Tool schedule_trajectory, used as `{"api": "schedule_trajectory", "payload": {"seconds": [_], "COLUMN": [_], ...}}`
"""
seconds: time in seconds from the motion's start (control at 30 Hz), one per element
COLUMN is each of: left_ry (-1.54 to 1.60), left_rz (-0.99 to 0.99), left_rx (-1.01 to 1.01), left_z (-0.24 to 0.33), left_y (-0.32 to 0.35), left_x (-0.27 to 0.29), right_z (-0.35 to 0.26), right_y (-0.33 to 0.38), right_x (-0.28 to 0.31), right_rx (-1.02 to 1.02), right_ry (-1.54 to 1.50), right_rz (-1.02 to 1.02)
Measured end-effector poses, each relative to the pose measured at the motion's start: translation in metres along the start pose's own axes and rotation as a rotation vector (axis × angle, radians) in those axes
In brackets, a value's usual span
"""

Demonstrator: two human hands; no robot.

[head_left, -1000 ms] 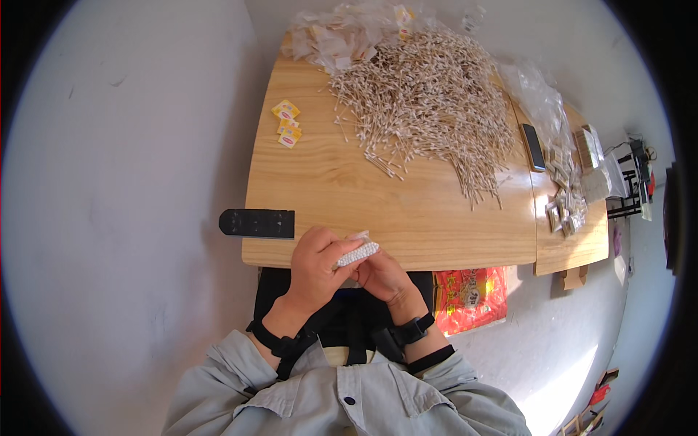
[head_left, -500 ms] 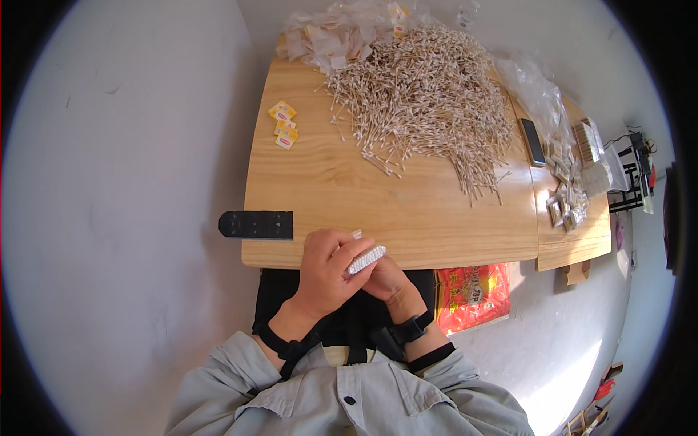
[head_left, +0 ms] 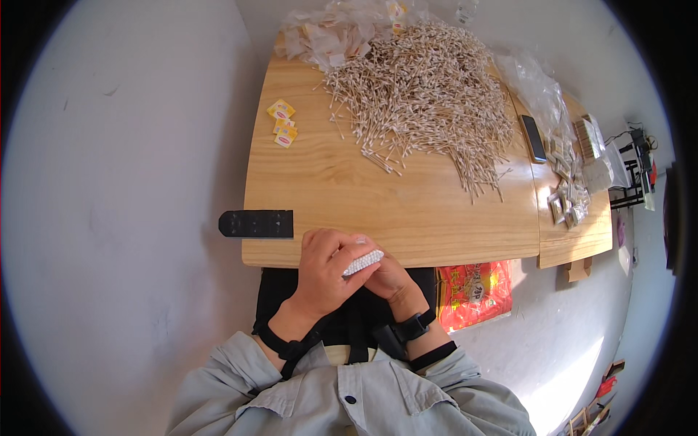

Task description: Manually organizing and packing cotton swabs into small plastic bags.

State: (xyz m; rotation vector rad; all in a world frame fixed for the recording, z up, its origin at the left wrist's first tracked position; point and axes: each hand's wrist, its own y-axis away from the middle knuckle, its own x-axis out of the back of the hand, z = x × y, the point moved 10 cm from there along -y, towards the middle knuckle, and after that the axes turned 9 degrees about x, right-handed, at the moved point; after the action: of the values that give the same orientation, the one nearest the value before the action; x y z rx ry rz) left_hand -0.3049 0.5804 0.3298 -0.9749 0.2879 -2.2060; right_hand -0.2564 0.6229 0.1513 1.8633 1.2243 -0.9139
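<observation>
Pinching a ribbed white bundle of cotton swabs [head_left: 363, 262], left hand [head_left: 325, 272] and right hand [head_left: 389, 280] grip closed

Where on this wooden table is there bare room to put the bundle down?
Bare wood lies between the swab pile and the near edge, ahead of both hands holding the bundle, and left below the yellow packets. The far edge and right end by the phone are crowded.

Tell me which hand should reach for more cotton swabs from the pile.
Probably the right hand: the swab pile lies ahead and to the right, on its side. The left hand wraps over the swab bundle and could hold it.
</observation>
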Motion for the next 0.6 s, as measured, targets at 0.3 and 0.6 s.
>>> {"api": "schedule_trajectory", "payload": {"seconds": [0.3,0.6], "left_ry": [-0.050,-0.037], "left_rz": [0.000,-0.021], "left_rx": [-0.065,-0.045], "left_z": [0.0016,-0.0031], "left_y": [0.0029,-0.0004], "left_x": [0.0000,-0.0030], "right_z": [0.0070,-0.0004], "right_y": [0.0011,0.0034], "right_x": [0.0025,0.0010], "right_rx": [-0.010,-0.037], "right_ry": [-0.024,0.005], "right_rz": [-0.011,0.031]}}
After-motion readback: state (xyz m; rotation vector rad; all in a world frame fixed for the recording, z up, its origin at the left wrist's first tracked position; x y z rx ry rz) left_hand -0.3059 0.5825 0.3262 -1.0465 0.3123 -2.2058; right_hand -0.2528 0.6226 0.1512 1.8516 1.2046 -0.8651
